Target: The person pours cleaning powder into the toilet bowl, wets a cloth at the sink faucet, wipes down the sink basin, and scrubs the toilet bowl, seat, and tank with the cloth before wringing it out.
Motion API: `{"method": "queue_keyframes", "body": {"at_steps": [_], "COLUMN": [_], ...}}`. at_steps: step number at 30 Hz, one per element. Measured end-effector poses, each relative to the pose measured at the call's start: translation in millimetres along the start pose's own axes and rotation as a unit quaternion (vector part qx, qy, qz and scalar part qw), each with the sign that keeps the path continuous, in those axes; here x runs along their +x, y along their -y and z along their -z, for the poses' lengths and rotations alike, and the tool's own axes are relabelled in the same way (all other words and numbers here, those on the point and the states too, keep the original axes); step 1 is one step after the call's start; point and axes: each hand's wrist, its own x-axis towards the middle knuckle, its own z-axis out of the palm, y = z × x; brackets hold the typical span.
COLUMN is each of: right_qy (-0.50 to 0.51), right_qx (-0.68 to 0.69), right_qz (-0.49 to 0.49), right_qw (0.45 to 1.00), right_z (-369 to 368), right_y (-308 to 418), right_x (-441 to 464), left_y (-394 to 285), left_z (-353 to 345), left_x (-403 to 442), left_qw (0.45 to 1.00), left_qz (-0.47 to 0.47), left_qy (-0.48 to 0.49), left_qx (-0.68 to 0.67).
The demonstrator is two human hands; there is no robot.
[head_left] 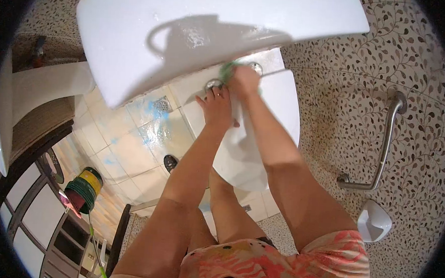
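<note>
My right hand (244, 82) is closed on a green scrubbing pad (228, 72). It presses the pad at the back of a white toilet, between two round metal hinge caps. One metal cap (256, 68) lies just beyond the right hand, the other metal cap (213, 84) by my left fingertips. My left hand (217, 107) rests with its fingers spread on the rear of the white toilet lid (247, 150), which is down. Above both hands stands the wide white cistern (137, 44), wet with drops and foam. The hand and pad are slightly blurred.
A metal grab bar (385, 142) and a white wall holder (374, 222) are on the patterned wall at right. Blue-stained wet floor tiles (152, 130) surround a floor drain (162, 104). A green and yellow bucket (85, 187) stands at lower left, below a white basin (49, 82).
</note>
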Motion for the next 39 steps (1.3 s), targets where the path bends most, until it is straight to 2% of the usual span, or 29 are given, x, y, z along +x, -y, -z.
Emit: {"method": "queue_keyframes", "body": {"at_steps": [2, 4, 5, 6, 8, 10, 11, 12, 14, 16, 18, 20, 21, 23, 24, 26, 27, 29, 31, 32, 33, 34, 35, 36, 37, 39], "right_qy": [0.014, 0.016, 0.001, -0.001, -0.001, 0.016, -0.003, 0.015, 0.050, 0.072, -0.040, 0.008, 0.010, 0.102, 0.099, 0.068, 0.069, 0.077, 0.064, 0.038, -0.055, 0.014, -0.022, 0.014, -0.198, 0.079], "right_qx": [-0.036, -0.032, 0.021, -0.018, 0.006, -0.038, 0.004, -0.068, -0.058, 0.002, 0.107, 0.030, 0.030, -0.097, -0.114, -0.075, -0.072, 0.007, -0.027, -0.059, -0.055, -0.031, 0.041, 0.097, -0.015, 0.035], "right_qz": [0.050, -0.006, -0.127, -0.178, -0.231, -0.114, -0.023, 0.061, 0.115, -0.039, -0.077, -0.199, -0.198, -0.088, 0.026, 0.105, 0.108, -0.117, -0.130, -0.149, -0.075, -0.024, 0.080, 0.171, 0.322, 0.332], "right_qw": [0.998, 0.999, 0.992, 0.984, 0.973, 0.993, 1.000, 0.996, 0.990, 0.997, 0.990, 0.979, 0.980, 0.986, 0.988, 0.989, 0.989, 0.990, 0.989, 0.986, 0.994, 0.999, 0.996, 0.980, 0.926, 0.939], "right_z": [6.3, 1.1, 23.0, 54.8, 67.6, 52.6, 13.3, -1.4, 22.8, 22.9, 15.4, 40.3, 42.9, 52.8, 57.7, 46.1, 46.1, 46.6, 33.9, 27.1, -29.5, 7.6, -14.4, -28.2, -23.6, -38.6], "right_y": [25.5, -25.1, -49.6, -69.9, -116.9, -91.4, -77.6, -46.0, -2.6, -33.2, -81.1, -132.9, -127.8, -120.6, -94.1, -90.8, -98.8, -119.7, -105.7, -96.4, -97.3, -34.6, -8.4, 29.7, 81.2, 134.5], "right_x": [-14.6, 14.9, 25.2, 31.1, 52.7, 37.8, 25.8, 8.2, -11.6, 20.1, 41.9, 61.3, 58.6, 43.7, 22.5, 6.3, 7.6, 22.7, 19.7, 23.0, 30.7, 10.0, 2.2, -9.2, -24.3, -24.1], "left_y": [-2.0, 4.1, 6.5, 8.7, 7.1, 2.9, -1.6, -7.0, -18.4, -15.7, -10.0, -7.1, -6.9, -6.6, -7.6, -4.2, -0.7, 14.0, 26.6, 34.2, 43.3, 48.9, 44.7, 43.0, 41.3, 40.6], "left_z": [-1.9, -8.4, -12.1, -15.6, -10.8, -8.1, -8.4, -4.2, -4.6, -6.2, -12.3, -14.2, -19.1, -27.5, -30.8, -21.2, -7.5, -0.2, -8.1, -19.1, -39.5, -56.2, -63.4, -64.5, -64.1, -60.0], "left_x": [-6.2, -7.7, -5.1, -3.6, -0.5, 0.0, -2.3, -0.4, -3.9, -3.5, -3.7, -4.0, -1.0, -1.1, -0.5, -2.7, -11.4, -25.7, -53.6, -60.6, -68.3, -76.4, -78.6, -77.5, -78.7, -83.1], "left_qw": [0.999, 1.000, 1.000, 0.999, 1.000, 0.999, 0.999, 0.998, 0.998, 0.997, 0.998, 0.998, 0.998, 0.999, 0.999, 0.999, 0.999, 0.998, 0.983, 0.983, 0.962, 0.924, 0.936, 0.935, 0.935, 0.928], "left_qz": [0.000, -0.016, -0.027, -0.035, -0.026, -0.023, -0.011, 0.002, 0.027, 0.051, 0.032, 0.026, 0.026, 0.032, 0.031, 0.031, 0.029, 0.040, 0.162, 0.162, 0.170, 0.177, 0.187, 0.192, 0.182, 0.192], "left_qy": [0.026, 0.001, -0.003, -0.007, 0.007, 0.034, 0.049, 0.055, 0.053, 0.049, 0.060, 0.062, 0.049, 0.040, 0.026, 0.009, 0.022, 0.032, 0.037, 0.034, 0.025, 0.019, 0.013, 0.012, 0.001, 0.026], "left_qx": [0.022, -0.003, -0.002, -0.004, -0.002, -0.007, -0.001, 0.005, 0.005, 0.013, 0.006, 0.017, 0.021, 0.012, 0.021, 0.036, -0.001, -0.037, -0.082, -0.083, -0.213, -0.339, -0.297, -0.299, -0.304, -0.317]}}
